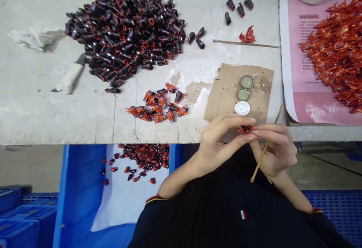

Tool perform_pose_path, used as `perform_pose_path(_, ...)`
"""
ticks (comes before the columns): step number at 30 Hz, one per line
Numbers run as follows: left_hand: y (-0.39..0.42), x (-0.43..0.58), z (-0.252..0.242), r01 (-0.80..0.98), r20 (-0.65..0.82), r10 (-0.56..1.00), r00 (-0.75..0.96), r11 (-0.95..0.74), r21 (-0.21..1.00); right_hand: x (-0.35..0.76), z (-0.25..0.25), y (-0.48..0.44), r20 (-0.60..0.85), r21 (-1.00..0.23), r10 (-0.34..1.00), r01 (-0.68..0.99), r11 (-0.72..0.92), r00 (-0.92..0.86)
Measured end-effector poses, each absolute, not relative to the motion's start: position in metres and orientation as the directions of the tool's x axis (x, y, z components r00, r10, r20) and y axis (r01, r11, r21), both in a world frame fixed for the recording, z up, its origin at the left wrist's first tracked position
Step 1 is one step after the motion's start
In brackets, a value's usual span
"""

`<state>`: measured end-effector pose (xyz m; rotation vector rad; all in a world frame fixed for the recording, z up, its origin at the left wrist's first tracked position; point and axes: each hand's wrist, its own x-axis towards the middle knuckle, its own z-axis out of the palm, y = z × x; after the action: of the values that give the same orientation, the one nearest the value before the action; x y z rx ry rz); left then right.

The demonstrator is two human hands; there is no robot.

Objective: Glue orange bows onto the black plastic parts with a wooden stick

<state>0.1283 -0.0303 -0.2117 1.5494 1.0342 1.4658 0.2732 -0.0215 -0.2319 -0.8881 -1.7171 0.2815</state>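
Observation:
My left hand (216,142) pinches a small orange-and-black plastic figure part (245,129) between thumb and fingers at the table's front edge. The fingertips of my right hand (277,148) touch the part's right side. A thin wooden stick (261,161) is held in my right hand, slanting across its fingers. Fingers cover much of the part. Just beyond my hands, a white round cap (242,108) and two metal bottle caps, one nearer (243,95) and one farther (247,82), rest on a piece of cardboard (217,100).
A big heap of black parts (127,29) lies at the back left, with a cluster of orange-and-black pieces (158,106) nearer. Orange parts (336,55) cover a pink sheet (299,104) at right. Another stick (246,43) lies behind. Below the table, a blue bin (82,187) holds several pieces.

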Motion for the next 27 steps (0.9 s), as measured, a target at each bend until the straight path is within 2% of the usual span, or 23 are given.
perform_pose_path(8,-0.03,0.126,-0.207,0.124,0.392,0.92,0.027,-0.392,0.912,0.274,-0.235,-0.021,0.72,-0.613,0.69,0.404,0.679,-0.069)
perform_pose_path(19,-0.031,0.125,-0.199,0.294,0.489,0.87,0.064,-0.485,0.824,0.271,-0.237,-0.023,0.712,-0.616,0.7,0.438,0.654,-0.044)
perform_pose_path(23,-0.029,0.123,-0.203,0.269,0.546,0.836,0.061,-0.541,0.797,0.269,-0.237,-0.023,0.711,-0.624,0.702,0.422,0.658,-0.044)
perform_pose_path(27,-0.029,0.122,-0.21,0.169,0.552,0.834,0.007,-0.545,0.821,0.267,-0.234,-0.022,0.681,-0.663,0.731,0.389,0.64,-0.041)
